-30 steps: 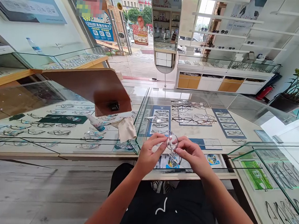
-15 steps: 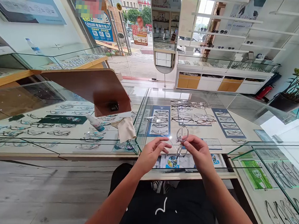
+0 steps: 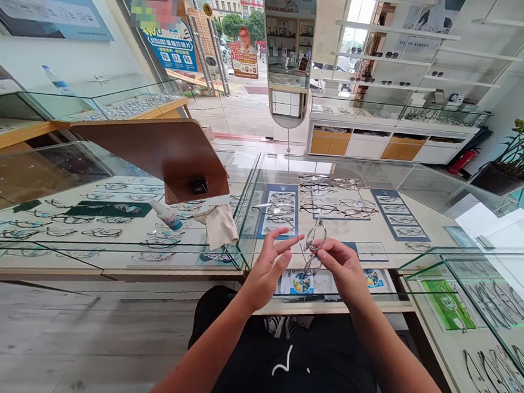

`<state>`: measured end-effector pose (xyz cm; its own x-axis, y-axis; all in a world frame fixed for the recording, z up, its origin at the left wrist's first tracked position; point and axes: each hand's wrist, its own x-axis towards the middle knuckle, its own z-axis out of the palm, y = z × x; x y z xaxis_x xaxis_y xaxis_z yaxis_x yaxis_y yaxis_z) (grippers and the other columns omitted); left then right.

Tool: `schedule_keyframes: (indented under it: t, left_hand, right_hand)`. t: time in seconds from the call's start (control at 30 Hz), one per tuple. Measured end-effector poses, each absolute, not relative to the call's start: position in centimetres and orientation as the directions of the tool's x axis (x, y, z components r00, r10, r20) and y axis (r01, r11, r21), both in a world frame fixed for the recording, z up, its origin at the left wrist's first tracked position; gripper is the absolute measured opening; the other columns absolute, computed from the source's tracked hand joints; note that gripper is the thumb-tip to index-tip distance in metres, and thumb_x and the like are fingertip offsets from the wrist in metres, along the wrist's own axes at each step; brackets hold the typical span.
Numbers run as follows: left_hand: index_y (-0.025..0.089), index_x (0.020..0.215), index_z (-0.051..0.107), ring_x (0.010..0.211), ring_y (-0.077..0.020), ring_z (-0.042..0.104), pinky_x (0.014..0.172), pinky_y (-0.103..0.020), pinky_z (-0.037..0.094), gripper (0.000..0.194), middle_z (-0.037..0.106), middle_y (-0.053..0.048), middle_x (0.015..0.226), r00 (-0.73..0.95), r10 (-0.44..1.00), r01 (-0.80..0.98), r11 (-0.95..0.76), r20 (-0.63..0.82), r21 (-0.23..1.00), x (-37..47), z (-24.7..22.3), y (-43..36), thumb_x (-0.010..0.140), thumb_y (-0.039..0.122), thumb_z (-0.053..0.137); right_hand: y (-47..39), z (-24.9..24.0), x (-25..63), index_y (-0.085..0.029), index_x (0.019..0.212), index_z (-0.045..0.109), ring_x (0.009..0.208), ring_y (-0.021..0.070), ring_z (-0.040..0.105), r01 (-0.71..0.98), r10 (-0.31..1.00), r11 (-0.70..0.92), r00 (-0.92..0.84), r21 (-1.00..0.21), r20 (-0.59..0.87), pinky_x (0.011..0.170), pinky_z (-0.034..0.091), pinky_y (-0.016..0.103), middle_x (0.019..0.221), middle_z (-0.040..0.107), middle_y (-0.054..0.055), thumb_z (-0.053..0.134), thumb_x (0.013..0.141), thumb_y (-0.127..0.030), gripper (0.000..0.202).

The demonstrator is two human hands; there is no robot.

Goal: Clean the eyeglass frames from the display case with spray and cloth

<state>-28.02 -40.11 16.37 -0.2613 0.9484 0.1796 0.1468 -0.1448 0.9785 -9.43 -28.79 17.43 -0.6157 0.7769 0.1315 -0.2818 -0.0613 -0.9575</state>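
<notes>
- Premises observed: a shop selling eyewear, by all appearances an optician's.
- Glass counter (image 3: 358, 232), near me: spectacle frames (image 3: 102, 232) laid in rows beneath the top.
- White wall shelves (image 3: 399, 31), across from me: sunglasses (image 3: 392, 55) set out.
- 1 tall mirror (image 3: 286, 60), upright, on a stand (image 3: 288, 141).
- Printed advertising posters (image 3: 173, 52) near the frontage (image 3: 221, 56), which faces the street (image 3: 250, 109).

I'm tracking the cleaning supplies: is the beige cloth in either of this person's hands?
No, the beige cloth lies apart from the open left hand, and the right hand holds a pair of eyeglasses.
</notes>
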Motion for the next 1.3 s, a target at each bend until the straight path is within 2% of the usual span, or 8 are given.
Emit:
schedule_keyframes:
  t: [0.17, 0.3, 0.6, 0.73, 0.9, 1.0, 1.13, 1.3]
  left_hand:
    - [0.031, 0.174, 0.023, 0.168, -0.033, 0.036, 0.136, -0.059, 0.031, 0.075, 0.053, -0.017, 0.169, -0.155, 0.955, 0.139, -0.231, 0.252, 0.963, -27.4, 16.5, -40.5, 0.111, 0.059, 0.053]
    - [0.031, 0.176, 0.021, 0.17, -0.034, 0.031, 0.137, -0.061, 0.03, 0.079, 0.046, -0.017, 0.175, -0.1, 0.964, 0.181, -0.224, 0.245, 0.958, -27.3, 16.5, -40.6, 0.11, 0.06, 0.054]
    - [0.026, 0.162, 0.045, 0.161, -0.0328, 0.045, 0.136, -0.06, 0.026, 0.056, 0.059, -0.018, 0.163, -0.305, 0.896, 0.312, -0.225, 0.322, 0.923, -29.9, 16.2, -40.0, 0.113, 0.053, 0.05]
    - [0.024, 0.154, 0.052, 0.152, -0.0313, 0.055, 0.131, -0.055, 0.035, 0.051, 0.065, -0.017, 0.154, -0.391, 0.86, 0.33, -0.202, 0.328, 0.922, -31.5, 15.8, -40.2, 0.112, 0.054, 0.05]
    - [0.023, 0.13, 0.071, 0.128, -0.0325, 0.067, 0.113, -0.046, 0.05, 0.047, 0.074, -0.013, 0.138, -0.427, 0.856, 0.537, -0.019, 0.291, 0.843, -34.0, 15.0, -40.4, 0.108, 0.06, 0.052]
    - [0.022, 0.118, 0.075, 0.1, -0.0294, 0.07, 0.089, -0.038, 0.054, 0.049, 0.08, -0.01, 0.112, -0.445, 0.859, 0.632, 0.1, 0.254, 0.769, -35.9, 14.3, -39.8, 0.106, 0.063, 0.051]
    - [0.021, 0.11, 0.077, 0.063, -0.0199, 0.055, 0.062, -0.03, 0.04, 0.05, 0.067, -0.001, 0.073, -0.449, 0.866, 0.711, 0.196, 0.221, 0.676, -37.5, 13.4, -38.7, 0.105, 0.061, 0.047]
    - [0.022, 0.097, 0.077, 0.059, -0.0176, 0.052, 0.058, -0.027, 0.034, 0.047, 0.056, 0.001, 0.061, -0.479, 0.846, 0.761, 0.266, 0.236, 0.591, -37.7, 12.6, -38.0, 0.103, 0.058, 0.047]
  right_hand:
    - [-28.8, 17.6, -10.2, -0.024, 0.08, 0.076, 0.097, 0.0209, 0.061, -0.246, 0.779, -0.092, -0.622, -0.965, 0.085, 0.081, 0.05, 0.032, 0.112, 0.07, 0.005, 0.09, 0.084, -0.052, 0.032]
    - [-28.6, 17.3, -10.4, -0.024, 0.083, 0.077, 0.087, 0.0192, 0.058, -0.214, 0.75, -0.137, -0.66, -0.967, 0.04, 0.08, 0.048, 0.032, 0.097, 0.072, 0.003, 0.091, 0.083, -0.055, 0.034]
    - [-26.3, 16.9, -9.2, -0.023, 0.087, 0.079, 0.093, 0.021, 0.067, -0.217, 0.83, -0.102, -0.556, -0.971, 0.037, 0.087, 0.05, 0.034, 0.094, 0.08, 0.005, 0.092, 0.083, -0.054, 0.034]
    - [-24.3, 17.0, -8.6, -0.023, 0.085, 0.079, 0.089, 0.0194, 0.066, -0.237, 0.878, -0.091, -0.477, -0.967, 0.034, 0.083, 0.05, 0.033, 0.095, 0.082, 0.005, 0.093, 0.08, -0.053, 0.034]
    - [-20.0, 17.3, -8.1, -0.021, 0.084, 0.079, 0.084, 0.0164, 0.066, -0.314, 0.933, -0.175, -0.357, -0.933, -0.055, 0.072, 0.049, 0.029, 0.094, 0.08, 0.004, 0.099, 0.068, -0.05, 0.039]
    - [-15.9, 18.0, -7.8, -0.019, 0.089, 0.077, 0.061, 0.0087, 0.05, -0.338, 0.936, -0.277, -0.306, -0.899, -0.173, 0.056, 0.04, 0.024, 0.073, 0.069, -0.003, 0.101, 0.065, -0.043, 0.041]
    - [-10.8, 19.5, -7.9, -0.021, 0.093, 0.069, 0.046, 0.0068, 0.033, -0.321, 0.903, -0.394, -0.308, -0.862, -0.298, 0.047, 0.032, 0.021, 0.05, 0.038, -0.014, 0.092, 0.079, -0.04, 0.033]
    - [-7.1, 20.4, -8.7, -0.024, 0.094, 0.058, 0.041, 0.0077, 0.033, -0.294, 0.89, -0.441, -0.268, -0.848, -0.37, 0.044, 0.029, 0.021, 0.049, 0.039, -0.015, 0.075, 0.096, -0.039, 0.022]
